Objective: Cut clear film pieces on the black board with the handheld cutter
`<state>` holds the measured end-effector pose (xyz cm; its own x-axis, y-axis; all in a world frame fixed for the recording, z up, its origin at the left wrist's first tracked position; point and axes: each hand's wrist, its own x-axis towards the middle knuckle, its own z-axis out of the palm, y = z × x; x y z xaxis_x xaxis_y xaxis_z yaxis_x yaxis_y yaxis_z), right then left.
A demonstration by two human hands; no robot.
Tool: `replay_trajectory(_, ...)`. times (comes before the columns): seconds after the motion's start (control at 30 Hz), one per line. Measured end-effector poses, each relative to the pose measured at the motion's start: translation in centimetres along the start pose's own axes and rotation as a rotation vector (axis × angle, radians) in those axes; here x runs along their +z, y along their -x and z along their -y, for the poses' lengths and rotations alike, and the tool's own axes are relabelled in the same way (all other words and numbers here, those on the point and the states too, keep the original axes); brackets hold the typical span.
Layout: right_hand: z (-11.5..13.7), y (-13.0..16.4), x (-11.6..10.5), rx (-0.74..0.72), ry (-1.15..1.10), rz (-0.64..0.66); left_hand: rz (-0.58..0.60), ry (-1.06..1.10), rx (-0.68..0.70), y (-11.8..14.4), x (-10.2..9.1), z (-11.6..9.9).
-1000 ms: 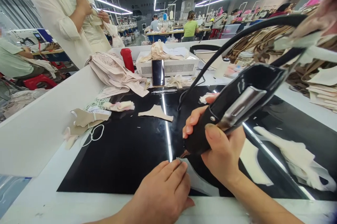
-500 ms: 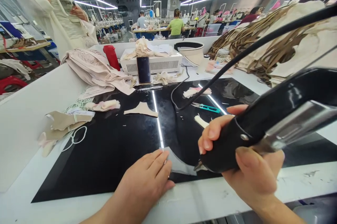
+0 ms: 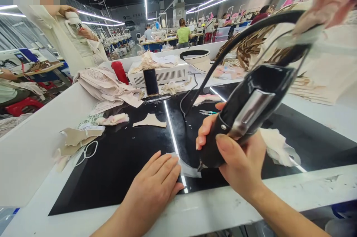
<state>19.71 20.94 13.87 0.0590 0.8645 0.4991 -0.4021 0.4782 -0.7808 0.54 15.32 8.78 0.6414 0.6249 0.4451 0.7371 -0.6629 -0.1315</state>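
Your right hand [image 3: 240, 159] is wrapped tight around the black handle of a corded cutting tool [image 3: 245, 114], thumb over the top, with the tool's tip pointing down at the near edge of the black surface [image 3: 125, 162]. The tip meets a pale fabric piece [image 3: 187, 168] lying flat there. Your left hand [image 3: 156, 181] lies flat with fingers spread and together on the surface, its fingertips pressing the left edge of that same piece; it grips nothing. The tool's black cord [image 3: 240, 38] arches up and away over the right side. Just right of your right hand lies another crumpled pale cloth [image 3: 279, 148]. Farther back on the surface sit a beige cut piece [image 3: 150, 120], a phone [image 3: 151, 81] propped against a white box [image 3: 167, 73], and a red bottle [image 3: 119, 71]. A person in pale clothes [image 3: 75, 40] stands beyond the far left corner.
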Motion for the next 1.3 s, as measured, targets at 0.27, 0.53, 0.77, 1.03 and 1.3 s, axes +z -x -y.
replay_trajectory(0.27,-0.6,0.4,-0.6,-0.016,-0.015,0.036,0.155,0.22,-0.012,-1.7,-0.1,-0.8)
replay_trajectory(0.53,-0.5,0.4,-0.7,-0.028,0.01,0.027,0.175,0.273,-0.043,-1.1,0.4,-1.4)
replay_trajectory(0.77,-0.5,0.2,-0.7,-0.015,0.0,-0.001,0.125,0.194,0.019,-0.8,0.4,-1.7)
replay_trajectory(1.03,-0.3,0.5,-0.7,0.007,-0.01,-0.01,0.104,0.177,0.019,-0.7,0.7,-1.7)
replay_trajectory(1.3,-0.5,0.4,-0.9,-0.018,0.008,0.041,0.084,0.189,0.011,-0.7,0.9,-1.8)
